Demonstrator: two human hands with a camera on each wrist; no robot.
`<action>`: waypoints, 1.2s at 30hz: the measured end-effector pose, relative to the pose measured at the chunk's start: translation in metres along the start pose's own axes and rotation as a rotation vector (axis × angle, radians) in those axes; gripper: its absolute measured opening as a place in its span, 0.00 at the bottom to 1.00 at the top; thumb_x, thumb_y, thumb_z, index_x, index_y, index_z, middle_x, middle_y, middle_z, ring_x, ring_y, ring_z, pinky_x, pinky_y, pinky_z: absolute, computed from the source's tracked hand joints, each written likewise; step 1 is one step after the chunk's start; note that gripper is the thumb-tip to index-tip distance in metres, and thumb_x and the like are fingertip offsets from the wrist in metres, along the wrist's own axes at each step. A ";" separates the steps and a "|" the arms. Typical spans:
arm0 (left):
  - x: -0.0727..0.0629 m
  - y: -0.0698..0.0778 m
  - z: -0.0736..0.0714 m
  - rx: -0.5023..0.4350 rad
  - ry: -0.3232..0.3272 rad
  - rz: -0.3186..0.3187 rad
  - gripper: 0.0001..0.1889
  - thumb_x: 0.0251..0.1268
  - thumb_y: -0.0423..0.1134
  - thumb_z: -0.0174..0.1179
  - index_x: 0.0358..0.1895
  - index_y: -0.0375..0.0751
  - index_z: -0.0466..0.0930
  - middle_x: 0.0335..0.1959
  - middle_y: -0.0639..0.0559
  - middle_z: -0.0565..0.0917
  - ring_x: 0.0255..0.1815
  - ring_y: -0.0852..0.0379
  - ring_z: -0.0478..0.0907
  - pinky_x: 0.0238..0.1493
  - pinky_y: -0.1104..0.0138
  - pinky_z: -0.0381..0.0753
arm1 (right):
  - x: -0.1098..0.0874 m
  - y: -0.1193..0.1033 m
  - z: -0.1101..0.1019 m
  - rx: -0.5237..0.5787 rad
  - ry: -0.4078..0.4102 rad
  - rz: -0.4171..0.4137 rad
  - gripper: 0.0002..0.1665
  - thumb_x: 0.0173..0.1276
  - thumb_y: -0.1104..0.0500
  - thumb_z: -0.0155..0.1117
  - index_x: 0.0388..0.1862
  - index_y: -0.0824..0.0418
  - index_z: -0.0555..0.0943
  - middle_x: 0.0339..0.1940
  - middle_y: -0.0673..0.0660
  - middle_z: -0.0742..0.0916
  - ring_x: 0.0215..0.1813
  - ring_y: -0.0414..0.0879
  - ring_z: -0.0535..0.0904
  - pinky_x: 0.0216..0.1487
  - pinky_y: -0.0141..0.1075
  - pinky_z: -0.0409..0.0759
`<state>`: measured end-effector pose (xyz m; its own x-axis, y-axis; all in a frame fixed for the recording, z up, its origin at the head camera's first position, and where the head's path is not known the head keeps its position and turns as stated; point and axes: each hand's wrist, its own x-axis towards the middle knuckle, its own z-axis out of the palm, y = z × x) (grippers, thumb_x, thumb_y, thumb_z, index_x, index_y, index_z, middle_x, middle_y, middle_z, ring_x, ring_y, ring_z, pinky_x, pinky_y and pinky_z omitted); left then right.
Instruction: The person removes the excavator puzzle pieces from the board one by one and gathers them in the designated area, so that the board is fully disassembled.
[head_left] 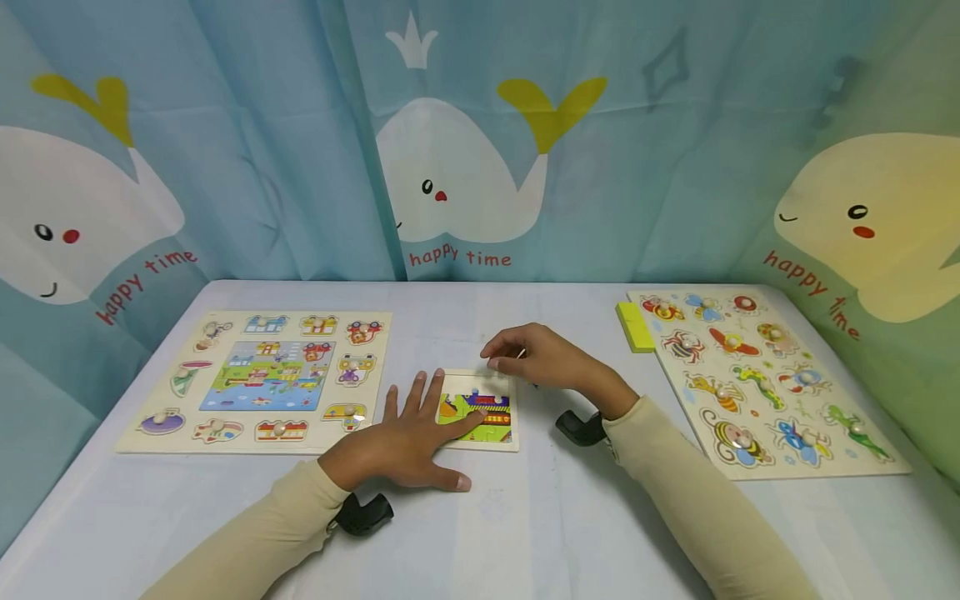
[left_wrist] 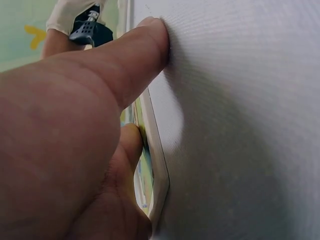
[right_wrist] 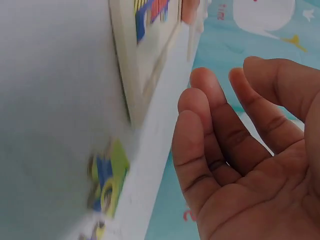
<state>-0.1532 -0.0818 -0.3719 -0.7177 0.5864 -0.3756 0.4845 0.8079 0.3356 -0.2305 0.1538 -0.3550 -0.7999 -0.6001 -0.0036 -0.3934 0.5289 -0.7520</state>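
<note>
A small framed jigsaw puzzle (head_left: 516, 417) lies on the table, its lower part filled with picture pieces and its upper strip showing pale bare backing. My left hand (head_left: 408, 437) rests flat with spread fingers at its left side. The index finger lies across the pieces; the thumb touches the table in the left wrist view. Above the puzzle's upper right corner is my right hand (head_left: 536, 354), fingers loosely bent, nothing held between them in the right wrist view. Beside the frame in that view lies a loose jigsaw piece (right_wrist: 107, 175), mostly hidden by the right hand in the head view.
To the left lies a wooden peg puzzle board (head_left: 180, 333) with vehicles and a harbour picture. An insect peg puzzle board (head_left: 802, 433) lies on the right, with a yellow block (head_left: 635, 327) at its upper left corner. A whale-print curtain (head_left: 300, 167) hangs behind the table.
</note>
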 end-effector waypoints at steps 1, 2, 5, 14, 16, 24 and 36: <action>-0.001 0.000 0.000 -0.003 0.000 0.000 0.43 0.56 0.70 0.59 0.76 0.69 0.54 0.77 0.37 0.27 0.75 0.36 0.21 0.65 0.35 0.26 | 0.001 -0.001 0.002 0.006 -0.010 -0.003 0.11 0.69 0.64 0.62 0.48 0.65 0.84 0.42 0.52 0.87 0.38 0.46 0.78 0.40 0.38 0.77; -0.001 0.000 0.000 -0.004 -0.001 -0.001 0.43 0.56 0.70 0.59 0.76 0.70 0.54 0.77 0.38 0.27 0.75 0.36 0.21 0.65 0.35 0.26 | 0.003 -0.002 0.004 0.010 -0.020 -0.007 0.11 0.70 0.64 0.62 0.48 0.64 0.84 0.42 0.52 0.87 0.39 0.45 0.78 0.42 0.38 0.77; -0.001 -0.001 0.000 -0.008 -0.005 -0.003 0.43 0.56 0.70 0.58 0.76 0.70 0.54 0.77 0.38 0.26 0.75 0.37 0.20 0.65 0.34 0.26 | 0.005 -0.007 0.011 0.036 -0.061 -0.018 0.11 0.70 0.64 0.61 0.49 0.64 0.83 0.44 0.52 0.87 0.42 0.44 0.79 0.48 0.39 0.77; -0.003 -0.004 0.000 -0.016 -0.009 0.004 0.43 0.57 0.70 0.57 0.76 0.69 0.53 0.77 0.39 0.25 0.74 0.37 0.18 0.64 0.34 0.27 | 0.009 -0.013 0.027 0.168 -0.140 -0.058 0.16 0.71 0.67 0.58 0.56 0.69 0.79 0.51 0.59 0.85 0.51 0.46 0.81 0.56 0.38 0.76; -0.003 -0.004 0.000 -0.014 -0.010 0.002 0.43 0.57 0.71 0.57 0.76 0.69 0.54 0.77 0.40 0.25 0.74 0.37 0.18 0.64 0.34 0.27 | 0.009 -0.014 0.028 0.190 -0.153 -0.050 0.16 0.71 0.67 0.58 0.56 0.69 0.78 0.51 0.60 0.85 0.52 0.47 0.81 0.56 0.38 0.76; -0.002 -0.003 0.001 -0.004 -0.006 0.014 0.43 0.58 0.71 0.56 0.76 0.69 0.53 0.77 0.40 0.24 0.74 0.37 0.18 0.64 0.34 0.27 | 0.007 -0.014 0.033 0.227 -0.192 -0.053 0.15 0.72 0.66 0.59 0.56 0.68 0.79 0.50 0.58 0.85 0.53 0.47 0.81 0.58 0.38 0.75; -0.002 -0.003 0.001 -0.006 0.000 0.025 0.43 0.57 0.71 0.56 0.76 0.69 0.53 0.77 0.40 0.24 0.74 0.37 0.18 0.64 0.34 0.25 | 0.005 -0.016 0.033 0.237 -0.228 -0.097 0.16 0.72 0.68 0.57 0.57 0.69 0.79 0.53 0.60 0.83 0.55 0.49 0.80 0.56 0.37 0.75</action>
<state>-0.1525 -0.0847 -0.3733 -0.7055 0.6063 -0.3670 0.4990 0.7926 0.3503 -0.2132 0.1230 -0.3650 -0.6313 -0.7738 -0.0518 -0.3248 0.3245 -0.8884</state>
